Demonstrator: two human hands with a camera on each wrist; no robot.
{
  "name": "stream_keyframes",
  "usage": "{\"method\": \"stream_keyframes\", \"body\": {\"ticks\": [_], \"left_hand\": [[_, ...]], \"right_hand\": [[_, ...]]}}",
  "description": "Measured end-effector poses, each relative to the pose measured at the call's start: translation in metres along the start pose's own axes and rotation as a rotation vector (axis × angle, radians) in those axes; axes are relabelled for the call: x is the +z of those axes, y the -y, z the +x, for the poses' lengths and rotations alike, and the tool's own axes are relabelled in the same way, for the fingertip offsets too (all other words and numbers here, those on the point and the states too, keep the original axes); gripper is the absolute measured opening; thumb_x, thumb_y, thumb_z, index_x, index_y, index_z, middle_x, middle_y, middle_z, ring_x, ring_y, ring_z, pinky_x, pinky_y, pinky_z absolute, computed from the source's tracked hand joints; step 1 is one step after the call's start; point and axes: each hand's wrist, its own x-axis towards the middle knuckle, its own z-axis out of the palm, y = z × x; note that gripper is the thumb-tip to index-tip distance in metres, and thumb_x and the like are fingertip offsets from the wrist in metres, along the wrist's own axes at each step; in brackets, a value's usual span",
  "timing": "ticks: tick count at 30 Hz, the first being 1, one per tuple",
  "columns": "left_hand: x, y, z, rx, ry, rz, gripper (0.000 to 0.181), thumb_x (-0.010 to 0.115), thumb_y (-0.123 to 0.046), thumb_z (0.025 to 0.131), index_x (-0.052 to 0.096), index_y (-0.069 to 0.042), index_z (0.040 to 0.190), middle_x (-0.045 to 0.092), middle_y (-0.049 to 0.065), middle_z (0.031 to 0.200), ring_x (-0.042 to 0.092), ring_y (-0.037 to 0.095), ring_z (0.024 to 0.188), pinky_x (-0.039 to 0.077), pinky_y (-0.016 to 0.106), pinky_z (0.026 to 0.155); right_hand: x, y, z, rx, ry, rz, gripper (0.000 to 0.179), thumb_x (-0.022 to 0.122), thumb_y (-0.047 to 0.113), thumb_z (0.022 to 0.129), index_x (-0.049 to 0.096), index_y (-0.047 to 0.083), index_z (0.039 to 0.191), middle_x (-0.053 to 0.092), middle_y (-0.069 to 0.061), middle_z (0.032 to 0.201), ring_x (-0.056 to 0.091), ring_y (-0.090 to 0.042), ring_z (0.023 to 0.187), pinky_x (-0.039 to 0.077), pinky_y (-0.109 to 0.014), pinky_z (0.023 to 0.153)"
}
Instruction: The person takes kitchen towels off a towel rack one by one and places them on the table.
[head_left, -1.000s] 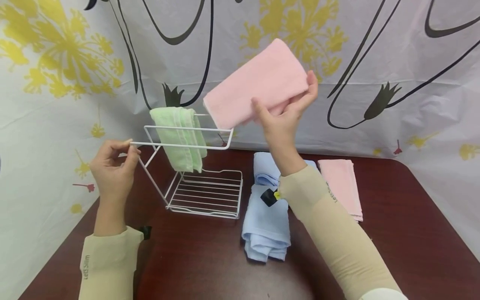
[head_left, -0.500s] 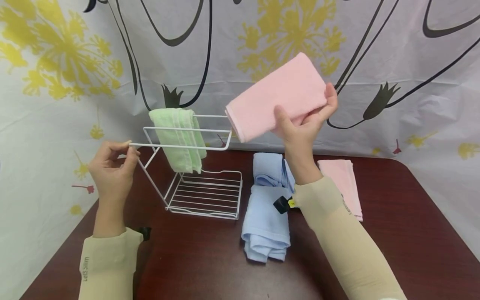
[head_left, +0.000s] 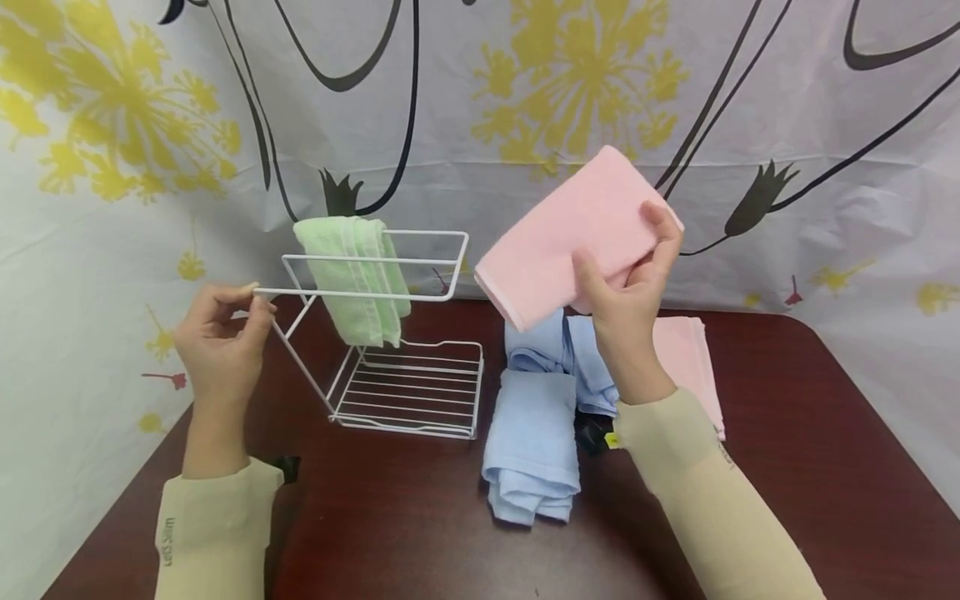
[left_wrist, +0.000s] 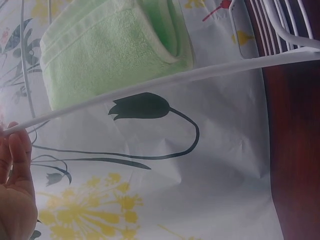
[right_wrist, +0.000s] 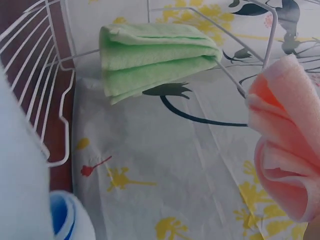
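Note:
A white wire towel rack stands on the table, with a green towel draped over its rear bar. My left hand pinches the corner of the rack's front upper bar between thumb and fingers; the left wrist view shows these fingers on the bar. My right hand holds a folded pink towel tilted in the air, right of the rack and apart from it. In the right wrist view the pink towel's folded layers show near the end of the rack's bars, most of the hand being out of frame.
Right of the rack lie folded blue towels, one in front and others behind. A second pink towel rests farther right, partly behind the right wrist. A patterned sheet hangs behind the dark red table.
My right hand has carried the pink towel rightward and lower, away from the rack's bar ends. The left hand keeps its pinch on the rack, and the green towel has stayed put.

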Motion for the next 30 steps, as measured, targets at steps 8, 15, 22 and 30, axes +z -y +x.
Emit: {"method": "stream_keyframes", "body": {"ticks": [8,15,22,30], "left_hand": [[-0.001,0.0,0.001,0.01,0.002,0.006,0.015,0.06,0.013,0.083,0.059,0.022,0.094,0.071,-0.009,0.082,0.067,0.003,0.07,0.051,0.009,0.057],[-0.001,0.0,-0.001,-0.007,0.012,-0.023,0.015,0.063,0.008,0.083,0.062,0.02,0.093,0.07,-0.001,0.082,0.068,0.005,0.069,0.051,0.009,0.056],[-0.001,-0.001,-0.001,-0.006,0.016,-0.017,0.014,0.063,0.009,0.083,0.062,0.02,0.092,0.069,-0.004,0.082,0.068,0.003,0.069,0.051,0.009,0.056],[-0.001,0.0,-0.001,-0.003,0.011,-0.031,0.017,0.063,0.009,0.083,0.06,0.022,0.093,0.069,-0.002,0.081,0.068,0.003,0.069,0.051,0.009,0.056]], "right_hand": [[-0.024,0.012,-0.012,0.064,0.059,-0.034,0.074,0.065,-0.021,0.077,0.038,0.015,0.136,0.039,-0.01,0.138,0.046,-0.024,0.117,0.058,-0.023,0.08],[-0.051,0.022,-0.02,0.183,0.074,-0.035,0.076,0.058,-0.029,0.077,0.04,0.013,0.138,0.045,-0.012,0.133,0.051,-0.024,0.112,0.06,-0.022,0.077],[-0.079,0.037,-0.026,0.324,0.151,-0.076,0.073,0.056,-0.027,0.082,0.039,0.012,0.141,0.043,-0.012,0.133,0.055,-0.02,0.109,0.061,-0.024,0.074],[-0.108,0.048,-0.037,0.392,0.27,-0.187,0.073,0.055,-0.026,0.083,0.039,0.012,0.143,0.045,-0.007,0.128,0.057,-0.012,0.103,0.061,-0.022,0.068]]}}
